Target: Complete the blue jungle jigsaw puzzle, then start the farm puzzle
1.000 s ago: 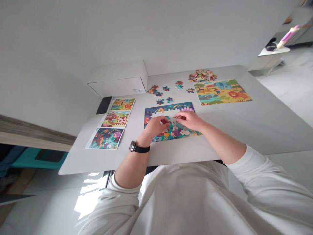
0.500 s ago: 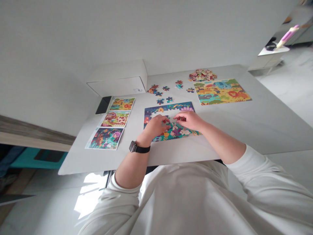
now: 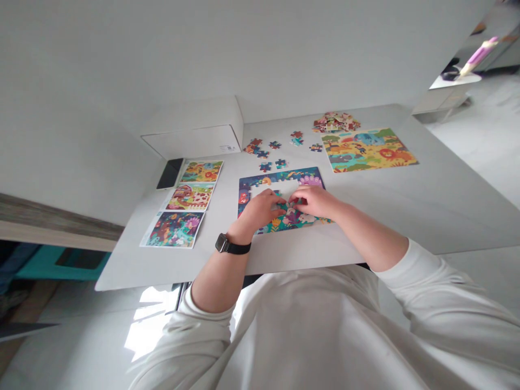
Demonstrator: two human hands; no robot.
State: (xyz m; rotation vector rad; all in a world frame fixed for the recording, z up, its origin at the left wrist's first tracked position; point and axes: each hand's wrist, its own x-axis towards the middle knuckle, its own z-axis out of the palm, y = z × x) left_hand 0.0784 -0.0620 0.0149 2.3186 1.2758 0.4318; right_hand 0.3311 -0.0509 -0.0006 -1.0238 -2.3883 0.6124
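Observation:
A partly assembled jigsaw puzzle (image 3: pixel 311 180) lies in front of me, with a dark blue and purple border, rabbits along the lower part and a bare white area in its middle. Over its left half, my left hand (image 3: pixel 266 209) is closed, thumb and fingers bent round a small puzzle piece that they mostly hide. My right hand (image 3: pixel 314 201) comes in from the other side, its fingertips pinched on the puzzle just above the white rabbit. What lies between those fingertips is largely covered. Both sets of fingertips are close together. Loose puzzle pieces (image 3: pixel 281 163) lie beyond the puzzle's far edge.
A finished animal puzzle (image 3: pixel 369 150) lies at the right, below a heap of pieces (image 3: pixel 336 122). Printed picture sheets (image 3: pixel 190 196) and a phone (image 3: pixel 169 173) are on the left. A white box (image 3: pixel 193 142) stands at the back against the wall.
My right hand has shifted slightly down and left, toward the rabbit. My left hand has moved a little right, bringing the fingertips nearer each other. The loose pieces have stayed put.

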